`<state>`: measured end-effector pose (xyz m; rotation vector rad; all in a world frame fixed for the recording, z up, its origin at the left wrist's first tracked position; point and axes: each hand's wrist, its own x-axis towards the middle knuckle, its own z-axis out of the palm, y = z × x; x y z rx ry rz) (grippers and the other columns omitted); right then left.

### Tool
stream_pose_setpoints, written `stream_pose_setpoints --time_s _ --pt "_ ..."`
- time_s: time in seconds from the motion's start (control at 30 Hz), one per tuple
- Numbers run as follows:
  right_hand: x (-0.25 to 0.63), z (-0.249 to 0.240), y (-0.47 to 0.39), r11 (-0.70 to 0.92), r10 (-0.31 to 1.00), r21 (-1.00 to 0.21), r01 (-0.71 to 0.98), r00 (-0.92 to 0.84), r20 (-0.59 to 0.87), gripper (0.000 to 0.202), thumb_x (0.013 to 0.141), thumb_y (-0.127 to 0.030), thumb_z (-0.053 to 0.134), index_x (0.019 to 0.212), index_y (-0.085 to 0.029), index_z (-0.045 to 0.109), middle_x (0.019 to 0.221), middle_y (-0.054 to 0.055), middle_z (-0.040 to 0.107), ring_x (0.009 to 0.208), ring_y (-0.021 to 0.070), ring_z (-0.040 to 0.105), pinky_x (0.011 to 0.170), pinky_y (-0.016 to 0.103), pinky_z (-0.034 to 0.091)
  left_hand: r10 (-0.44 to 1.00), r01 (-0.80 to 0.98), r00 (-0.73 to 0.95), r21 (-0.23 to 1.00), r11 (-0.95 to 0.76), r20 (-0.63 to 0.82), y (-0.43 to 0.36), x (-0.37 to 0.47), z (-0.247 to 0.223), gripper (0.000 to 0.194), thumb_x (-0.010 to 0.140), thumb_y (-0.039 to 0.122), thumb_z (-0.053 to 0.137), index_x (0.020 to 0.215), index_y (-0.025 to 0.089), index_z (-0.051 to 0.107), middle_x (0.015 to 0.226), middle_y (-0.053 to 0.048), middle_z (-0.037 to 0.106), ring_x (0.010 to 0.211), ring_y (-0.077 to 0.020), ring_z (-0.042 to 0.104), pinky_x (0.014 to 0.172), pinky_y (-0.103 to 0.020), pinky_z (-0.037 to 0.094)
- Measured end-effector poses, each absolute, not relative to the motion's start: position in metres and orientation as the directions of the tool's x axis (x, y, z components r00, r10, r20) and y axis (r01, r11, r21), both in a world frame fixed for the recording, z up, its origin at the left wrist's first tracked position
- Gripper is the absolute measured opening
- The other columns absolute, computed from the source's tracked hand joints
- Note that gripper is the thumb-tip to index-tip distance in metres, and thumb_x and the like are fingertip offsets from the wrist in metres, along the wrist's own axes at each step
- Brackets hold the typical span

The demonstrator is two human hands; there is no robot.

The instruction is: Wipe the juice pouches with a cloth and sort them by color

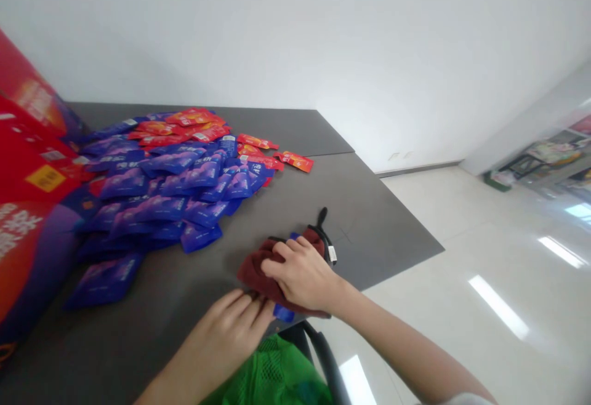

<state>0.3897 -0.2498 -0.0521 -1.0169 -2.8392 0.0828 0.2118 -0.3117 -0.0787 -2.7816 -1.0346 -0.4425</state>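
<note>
A dark red cloth [253,268] with black trim, a black loop and a small white tag lies bunched at the table's near edge. My right hand [300,272] is on top of it, fingers curled into the fabric. Blue packet material [283,313] shows from under the cloth at the near side, with another bit of blue at the far side; most of it is covered. My left hand [237,322] is at the cloth's near left edge, close to the blue corner. Its fingers are closed, and what they pinch is hidden.
A heap of blue-purple packets [161,205] covers the left of the dark table [369,208], with red-orange packets [196,125] behind. Large red and purple packaging [32,165] stands at far left. Green mesh fabric [272,371] and a black chair arm [325,356] are below the edge.
</note>
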Motion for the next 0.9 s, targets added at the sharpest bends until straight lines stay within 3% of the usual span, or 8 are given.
stream_pose_setpoints --time_s 0.1,0.23,0.33,0.4,0.5,0.63,0.77,0.9 --pt "0.403 -0.058 -0.214 0.642 0.765 -0.009 0.767 -0.639 0.074 0.023 0.093 -0.026 0.038 0.107 -0.028 0.056 0.099 0.005 0.058 0.08 0.018 0.054 0.071 0.032 0.033 0.521 0.578 0.799 -0.143 -0.804 0.3 -0.322 0.226 -0.075 0.026 0.084 0.005 0.044 0.103 0.01 0.062 0.085 -0.008 0.07 0.073 -0.0157 0.062 0.076 -0.029 0.047" --pt "0.428 -0.036 -0.179 0.423 0.902 0.012 0.906 -0.422 0.093 0.03 0.097 -0.028 0.028 0.106 -0.02 0.055 0.097 0.009 0.059 0.081 0.0189 0.056 0.071 0.031 0.036 0.567 0.589 0.8 -0.073 -0.805 0.195 -0.327 0.247 -0.071 0.017 0.08 0.006 0.053 0.093 0.012 0.061 0.075 -0.005 0.067 0.065 -0.0158 0.061 0.065 -0.028 0.049" --pt "0.432 -0.013 -0.198 0.474 0.871 -0.167 0.865 -0.433 0.231 0.032 0.098 -0.033 0.026 0.107 -0.018 0.052 0.096 0.007 0.058 0.084 0.0179 0.055 0.077 0.03 0.038 0.703 0.711 0.696 -0.009 -0.703 0.144 -0.321 0.255 -0.068 0.018 0.076 0.003 0.057 0.09 0.014 0.061 0.074 -0.003 0.066 0.065 -0.0175 0.063 0.061 -0.029 0.051" --pt "0.426 -0.009 -0.226 0.587 0.806 -0.282 0.759 -0.515 0.292 0.031 0.095 -0.037 0.035 0.118 -0.019 0.047 0.107 0.008 0.056 0.094 0.019 0.052 0.086 0.032 0.038 0.716 0.728 0.677 -0.012 -0.686 0.172 -0.317 0.257 -0.069 0.017 0.076 0.003 0.056 0.087 0.015 0.061 0.074 -0.003 0.066 0.065 -0.0178 0.063 0.061 -0.03 0.051" --pt "0.411 -0.025 -0.259 0.752 0.653 -0.287 0.593 -0.727 0.211 0.035 0.092 -0.029 0.044 0.126 -0.025 0.045 0.119 0.007 0.051 0.108 0.0203 0.044 0.095 0.034 0.034 0.678 0.714 0.691 -0.085 -0.695 0.251 -0.316 0.256 -0.073 0.015 0.077 0.004 0.053 0.084 0.014 0.061 0.074 -0.005 0.066 0.065 -0.0177 0.063 0.06 -0.029 0.051" --pt "0.399 -0.055 -0.249 0.854 0.51 -0.191 0.483 -0.851 0.125 0.02 0.087 -0.02 0.049 0.103 -0.027 0.058 0.111 0.004 0.053 0.101 0.0198 0.043 0.088 0.034 0.033 0.607 0.656 0.749 -0.17 -0.735 0.268 -0.317 0.252 -0.076 0.013 0.078 0.005 0.051 0.081 0.012 0.061 0.068 -0.004 0.064 0.061 -0.0168 0.061 0.063 -0.029 0.05" --pt "0.399 -0.066 -0.19 0.798 0.603 -0.088 0.597 -0.79 0.107 0.019 0.089 -0.019 0.043 0.099 -0.024 0.058 0.098 0.005 0.055 0.088 0.019 0.046 0.078 0.033 0.033 0.521 0.57 0.818 -0.212 -0.794 0.246 -0.316 0.241 -0.073 0.023 0.079 0.006 0.051 0.099 0.005 0.063 0.083 -0.01 0.069 0.072 -0.0169 0.064 0.074 -0.029 0.05" --pt "0.407 -0.051 -0.152 0.628 0.775 -0.112 0.77 -0.604 0.188 0.024 0.094 -0.021 0.034 0.1 -0.019 0.057 0.093 0.007 0.054 0.083 0.0188 0.049 0.078 0.032 0.034 0.632 0.649 0.758 -0.091 -0.755 0.16 -0.318 0.234 -0.069 0.029 0.08 0.006 0.053 0.108 0.01 0.062 0.092 -0.007 0.071 0.077 -0.0167 0.064 0.074 -0.03 0.049"
